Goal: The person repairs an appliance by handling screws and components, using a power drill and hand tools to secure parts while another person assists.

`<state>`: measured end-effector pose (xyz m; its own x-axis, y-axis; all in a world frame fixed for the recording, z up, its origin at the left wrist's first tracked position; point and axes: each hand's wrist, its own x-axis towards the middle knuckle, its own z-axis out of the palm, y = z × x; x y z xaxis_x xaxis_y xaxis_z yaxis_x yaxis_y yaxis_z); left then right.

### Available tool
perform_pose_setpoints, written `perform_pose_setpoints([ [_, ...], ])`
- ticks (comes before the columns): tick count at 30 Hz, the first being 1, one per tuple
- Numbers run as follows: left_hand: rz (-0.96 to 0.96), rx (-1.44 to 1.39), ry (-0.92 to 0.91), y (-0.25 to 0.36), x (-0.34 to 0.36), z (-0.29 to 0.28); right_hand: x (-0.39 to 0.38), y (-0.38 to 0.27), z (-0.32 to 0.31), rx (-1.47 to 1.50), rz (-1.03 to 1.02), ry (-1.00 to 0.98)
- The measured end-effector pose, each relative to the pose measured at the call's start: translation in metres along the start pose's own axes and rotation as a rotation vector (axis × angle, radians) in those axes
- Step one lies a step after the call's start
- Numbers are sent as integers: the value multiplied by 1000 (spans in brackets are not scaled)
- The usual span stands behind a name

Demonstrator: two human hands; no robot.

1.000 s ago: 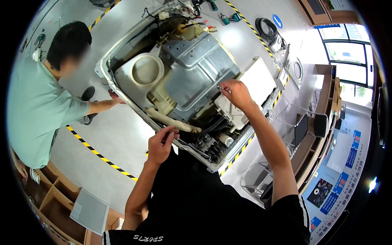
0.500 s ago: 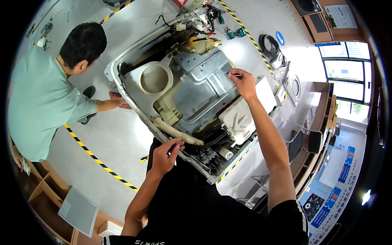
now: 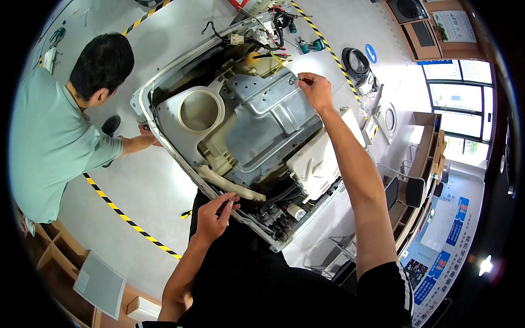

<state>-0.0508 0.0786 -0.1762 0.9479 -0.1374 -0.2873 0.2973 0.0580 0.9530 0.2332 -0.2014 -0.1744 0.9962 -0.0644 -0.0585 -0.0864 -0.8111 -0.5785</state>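
Note:
An opened washing machine (image 3: 144, 104) stands before me, its inside showing. Across its middle lies a grey metal plate (image 3: 257, 136) with pressed ridges and small holes. At the plate's far right corner, my right hand (image 3: 315, 92) pinches something too small to make out, its fingertips close to a hole. My left hand (image 3: 214, 218) is over the near rim beside a beige hose (image 3: 232, 185), thumb and fingers closed together; what they hold is hidden. A white plastic box (image 3: 311, 170) sits below my right forearm. A round white collar (image 3: 181, 112) is left of the plate.
A co-worker in a green shirt (image 3: 65, 142) reaches a hand (image 3: 141, 141) to the machine's left side. Loose wiring (image 3: 281, 22) hangs at the far corner. Beyond it lie a teal power drill (image 3: 311, 46) and a black ring-shaped part (image 3: 356, 61) on the floor. Chairs (image 3: 414, 192) stand at the right.
The view has shifted slightly, so the machine sits a little further left. My right hand has moved slightly along the plate's far edge. My left hand stays by the near rim.

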Motion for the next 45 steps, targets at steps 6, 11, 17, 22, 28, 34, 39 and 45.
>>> perform_pose_setpoints([
  [6, -9, -5, 14, 1, 1, 1, -3, 4, 1, -5, -53, -26],
  [11, -28, 0, 9, 3, 2, 1, -4, 3, 4, -97, -180, -36],
  [17, -166, -110, -3, 19, 6, 1, -2, -1, 8, -58, -111, -19],
  [22, 135, 169, 15, 68, 79, 20, -10, 28, 12, 380, 217, 61],
  [28, 512, 449, 79, 56, 236, 70, -62, -5, -23, 901, 467, 71],
  [34, 565, 867, -45, 46, 305, 102, -117, 0, -45, 1089, 540, 80],
  [39, 610, 967, -150, 32, 331, 103, -149, 7, -60, 1189, 527, 145],
  [45, 569, 800, -216, 37, 328, 95, -166, 15, -44, 1244, 569, 150],
])
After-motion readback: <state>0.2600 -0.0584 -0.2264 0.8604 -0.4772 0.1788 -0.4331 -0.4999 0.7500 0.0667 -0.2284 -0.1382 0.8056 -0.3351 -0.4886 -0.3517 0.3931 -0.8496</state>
